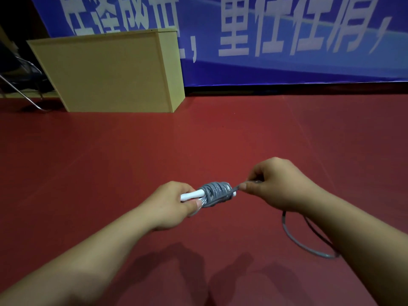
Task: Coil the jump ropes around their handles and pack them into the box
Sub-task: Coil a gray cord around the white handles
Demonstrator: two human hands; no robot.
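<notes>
White jump rope handles [191,195] lie side by side in my left hand [170,204], which grips their near ends. A thick grey coil of rope [217,192] is wound around the handles' far part. My right hand [273,184] pinches the free grey rope just right of the coil. A loose loop of the rope [295,239] hangs down below my right forearm and partly passes behind it. No packing box for the ropes can be made out.
I stand over a red floor [198,140]. A tan wooden cabinet [114,71] sits at the back left against a blue banner [287,40] with white characters. A metal chair leg [22,93] shows at the far left.
</notes>
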